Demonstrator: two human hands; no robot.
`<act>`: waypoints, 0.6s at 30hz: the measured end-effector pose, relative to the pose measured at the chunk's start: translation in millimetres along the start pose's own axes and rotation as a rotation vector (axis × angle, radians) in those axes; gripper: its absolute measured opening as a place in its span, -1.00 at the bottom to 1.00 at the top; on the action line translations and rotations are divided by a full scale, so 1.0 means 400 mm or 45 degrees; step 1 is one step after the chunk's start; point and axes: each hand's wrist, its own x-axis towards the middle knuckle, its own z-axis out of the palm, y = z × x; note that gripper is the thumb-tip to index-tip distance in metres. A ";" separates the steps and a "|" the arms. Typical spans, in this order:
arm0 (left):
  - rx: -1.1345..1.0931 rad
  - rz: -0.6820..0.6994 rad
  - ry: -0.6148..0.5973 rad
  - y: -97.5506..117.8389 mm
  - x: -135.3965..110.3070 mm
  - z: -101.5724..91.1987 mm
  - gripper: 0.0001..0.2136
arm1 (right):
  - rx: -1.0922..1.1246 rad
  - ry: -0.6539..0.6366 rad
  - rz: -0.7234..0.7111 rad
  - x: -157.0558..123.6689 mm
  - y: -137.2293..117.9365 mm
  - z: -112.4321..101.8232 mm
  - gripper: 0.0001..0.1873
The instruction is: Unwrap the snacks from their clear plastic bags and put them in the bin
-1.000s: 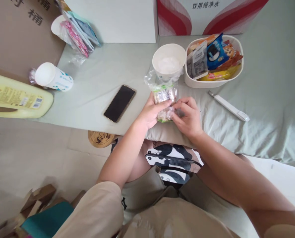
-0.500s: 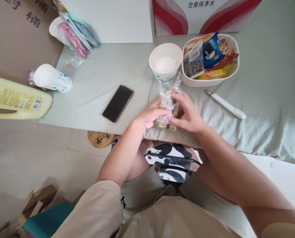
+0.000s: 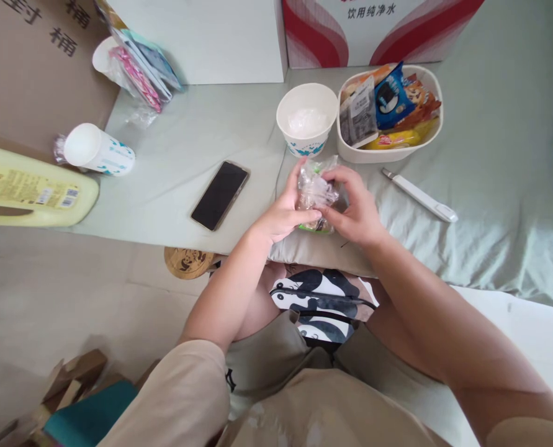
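Note:
Between my hands is a clear plastic bag with green print and brownish food inside; its exact kind is hard to make out. My left hand wraps its left side, thumb laid across the front. From the right, my right hand grips the crumpled plastic with thumb and fingers. Just beyond the bag stands a white paper bowl with clear plastic inside. Right of the bowl, a white basket holds several snack packets, one of them blue.
A phone lies left of my hands, and a white utility knife lies to the right. Farther left are a tipped paper cup and a yellow bottle. Boxes line the back of the cloth-covered table.
The bag's loose top, which stood up toward the bowl, is now bunched down between my hands. My left fingers have moved up along the bag's far left side.

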 end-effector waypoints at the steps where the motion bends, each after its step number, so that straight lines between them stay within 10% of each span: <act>1: 0.003 0.031 0.002 -0.002 0.001 0.004 0.19 | 0.027 0.015 0.016 -0.001 0.001 0.003 -0.29; 5: 0.018 0.084 -0.044 -0.009 0.008 0.013 0.14 | 0.073 0.048 0.073 0.000 0.003 0.007 -0.10; 11: 0.092 0.201 0.009 -0.033 0.021 0.006 -0.16 | -0.060 0.010 0.005 0.009 -0.001 -0.006 -0.77; 18: 0.205 0.330 0.285 -0.041 0.037 0.021 -0.76 | -0.290 0.020 0.053 0.001 -0.019 0.011 -0.73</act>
